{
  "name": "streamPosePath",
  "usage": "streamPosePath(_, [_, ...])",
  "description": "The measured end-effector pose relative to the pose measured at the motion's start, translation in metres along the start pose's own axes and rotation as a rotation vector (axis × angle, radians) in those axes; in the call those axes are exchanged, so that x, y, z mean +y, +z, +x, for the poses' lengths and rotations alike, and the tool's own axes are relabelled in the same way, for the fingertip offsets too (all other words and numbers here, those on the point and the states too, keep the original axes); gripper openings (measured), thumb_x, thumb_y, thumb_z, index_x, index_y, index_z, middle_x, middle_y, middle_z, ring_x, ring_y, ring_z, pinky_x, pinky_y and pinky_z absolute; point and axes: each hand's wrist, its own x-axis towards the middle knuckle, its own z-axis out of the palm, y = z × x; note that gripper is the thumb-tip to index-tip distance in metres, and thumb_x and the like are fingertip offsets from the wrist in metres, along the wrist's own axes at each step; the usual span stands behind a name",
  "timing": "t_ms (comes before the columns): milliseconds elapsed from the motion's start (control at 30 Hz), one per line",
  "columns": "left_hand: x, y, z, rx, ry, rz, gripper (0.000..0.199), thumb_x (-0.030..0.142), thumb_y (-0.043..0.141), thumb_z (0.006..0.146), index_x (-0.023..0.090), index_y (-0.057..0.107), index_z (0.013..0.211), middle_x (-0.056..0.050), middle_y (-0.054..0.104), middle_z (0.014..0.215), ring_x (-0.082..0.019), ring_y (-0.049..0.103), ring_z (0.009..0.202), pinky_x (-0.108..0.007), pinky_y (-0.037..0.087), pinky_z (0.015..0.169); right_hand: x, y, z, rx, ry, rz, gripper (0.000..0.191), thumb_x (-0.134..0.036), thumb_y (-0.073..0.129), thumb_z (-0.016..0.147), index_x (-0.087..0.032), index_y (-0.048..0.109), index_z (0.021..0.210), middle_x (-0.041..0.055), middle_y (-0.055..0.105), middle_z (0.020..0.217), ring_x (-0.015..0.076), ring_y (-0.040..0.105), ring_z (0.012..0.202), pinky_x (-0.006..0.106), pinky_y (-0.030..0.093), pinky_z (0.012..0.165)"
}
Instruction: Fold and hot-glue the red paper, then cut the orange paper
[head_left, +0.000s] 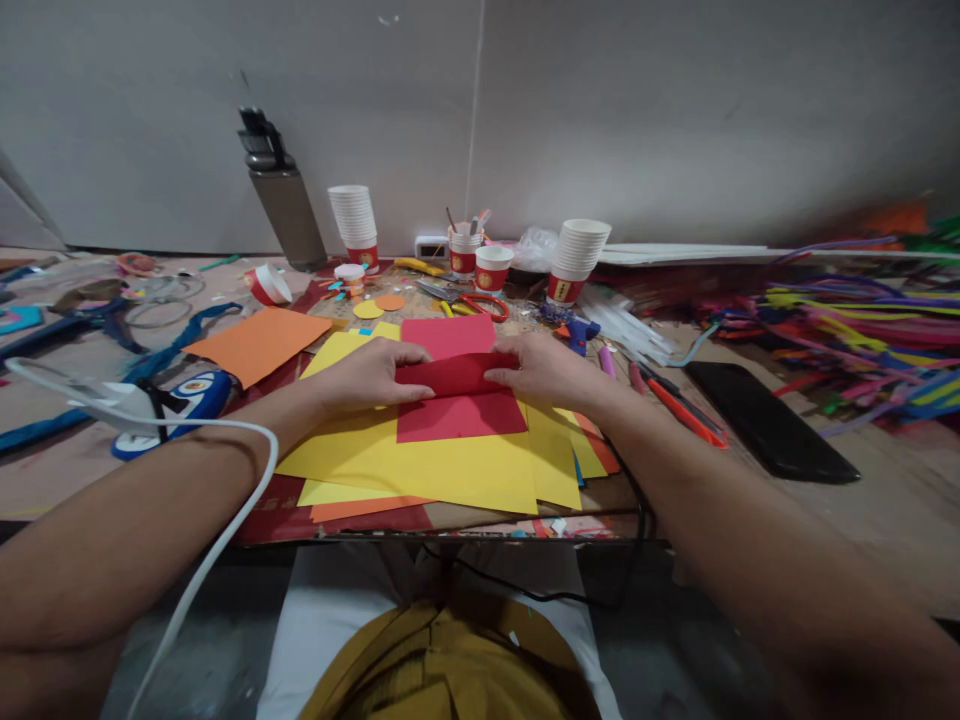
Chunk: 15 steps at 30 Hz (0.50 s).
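A sheet of red paper [461, 418] lies over several yellow sheets [427, 470] at the middle of the table. Its middle is raised in a darker red curled or folded band between my hands; whether that band is a second piece I cannot tell. My left hand [382, 370] pinches the band's left end between thumb and fingers. At the right end, my right hand [532, 368] grips it in the same way. Orange edges peek out below the yellow sheets, and an orange sheet [262, 340] lies to the left of my left hand.
Behind the paper are scissors [484, 305], paper cups [493, 268] and cup stacks [577, 260]. A blue glue gun [581, 333], an orange-handled cutting tool [686, 405] and a black phone [772, 420] lie right. Pipe cleaners [862, 340] heap far right. A bottle [289, 210] stands back left.
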Motion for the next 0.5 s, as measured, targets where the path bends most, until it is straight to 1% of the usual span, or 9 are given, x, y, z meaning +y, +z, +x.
streamPosePath(67, [0.0, 0.001, 0.0, 0.009, -0.019, -0.01, 0.034, 0.047, 0.063, 0.079, 0.019, 0.07, 0.096, -0.002, 0.072, 0.092, -0.018, 0.064, 0.081, -0.027, 0.046, 0.072, 0.01, -0.005, 0.0, -0.026, 0.024, 0.109, 0.023, -0.037, 0.057, 0.088, -0.018, 0.069, 0.094, 0.0051, 0.072, 0.095, 0.0169, 0.063, 0.082, 0.025, 0.043, 0.07])
streamPosePath(133, [0.0, 0.001, 0.0, 0.019, -0.035, -0.027, 0.033, 0.048, 0.063, 0.079, 0.019, 0.07, 0.094, -0.002, 0.073, 0.091, -0.018, 0.064, 0.081, -0.027, 0.046, 0.072, 0.022, -0.013, -0.001, 0.027, 0.163, 0.213, 0.036, -0.047, 0.045, 0.094, -0.018, 0.067, 0.098, 0.0062, 0.072, 0.097, 0.0162, 0.065, 0.08, 0.025, 0.045, 0.068])
streamPosePath(167, [-0.001, 0.002, 0.001, 0.025, -0.04, -0.034, 0.033, 0.048, 0.063, 0.079, 0.019, 0.07, 0.093, -0.002, 0.073, 0.091, -0.018, 0.064, 0.081, -0.027, 0.046, 0.072, 0.029, -0.017, -0.002, 0.098, 0.269, 0.215, 0.043, -0.05, 0.038, 0.096, -0.017, 0.066, 0.099, 0.0077, 0.072, 0.096, 0.0165, 0.065, 0.078, 0.025, 0.045, 0.066])
streamPosePath(200, [-0.001, 0.002, 0.001, 0.03, -0.044, -0.038, 0.032, 0.047, 0.063, 0.079, 0.019, 0.07, 0.092, -0.002, 0.073, 0.09, -0.018, 0.064, 0.081, -0.027, 0.046, 0.071, 0.036, -0.02, -0.004, 0.196, 0.385, 0.156, 0.048, -0.052, 0.034, 0.096, -0.016, 0.066, 0.097, 0.01, 0.072, 0.095, 0.0178, 0.066, 0.078, 0.026, 0.045, 0.066])
streamPosePath(233, [-0.001, 0.002, 0.002, 0.036, -0.047, -0.038, 0.031, 0.047, 0.063, 0.079, 0.019, 0.07, 0.09, -0.002, 0.073, 0.089, -0.018, 0.064, 0.08, -0.026, 0.045, 0.071, 0.043, -0.023, -0.006, 0.283, 0.486, 0.034, 0.05, -0.053, 0.034, 0.096, -0.015, 0.067, 0.094, 0.0128, 0.072, 0.094, 0.0203, 0.066, 0.081, 0.028, 0.045, 0.067])
streamPosePath(300, [-0.002, 0.004, 0.002, 0.061, -0.044, -0.025, 0.029, 0.045, 0.063, 0.079, 0.018, 0.069, 0.087, -0.001, 0.072, 0.085, -0.017, 0.063, 0.076, -0.026, 0.044, 0.069, 0.055, -0.025, -0.01, 0.348, 0.657, -0.206, 0.05, -0.056, 0.042, 0.091, -0.012, 0.067, 0.094, 0.0185, 0.071, 0.096, 0.0273, 0.066, 0.091, 0.032, 0.046, 0.072])
streamPosePath(400, [-0.002, 0.006, 0.002, 0.124, -0.011, -0.004, 0.027, 0.043, 0.062, 0.08, 0.018, 0.069, 0.086, -0.001, 0.072, 0.083, -0.016, 0.062, 0.073, -0.026, 0.044, 0.068, 0.067, -0.019, -0.012, 0.284, 0.805, -0.336, 0.061, -0.059, 0.048, 0.086, -0.005, 0.062, 0.112, 0.0263, 0.068, 0.106, 0.0345, 0.065, 0.1, 0.037, 0.047, 0.076])
streamPosePath(467, [-0.003, 0.007, 0.002, 0.15, 0.011, 0.021, 0.025, 0.04, 0.06, 0.081, 0.018, 0.069, 0.088, -0.002, 0.072, 0.084, -0.016, 0.062, 0.074, -0.026, 0.044, 0.07, 0.07, -0.014, -0.009, 0.246, 0.833, -0.353, 0.069, -0.059, 0.052, 0.083, -0.001, 0.057, 0.12, 0.0295, 0.065, 0.111, 0.0366, 0.064, 0.104, 0.038, 0.048, 0.076])
streamPosePath(500, [-0.003, 0.008, 0.002, 0.149, 0.021, 0.044, 0.024, 0.039, 0.06, 0.082, 0.018, 0.07, 0.089, -0.003, 0.072, 0.085, -0.016, 0.063, 0.075, -0.026, 0.045, 0.07, 0.072, -0.012, -0.007, 0.235, 0.838, -0.352, 0.07, -0.058, 0.055, 0.082, -0.001, 0.057, 0.121, 0.03, 0.065, 0.112, 0.0367, 0.064, 0.105, 0.038, 0.048, 0.077])
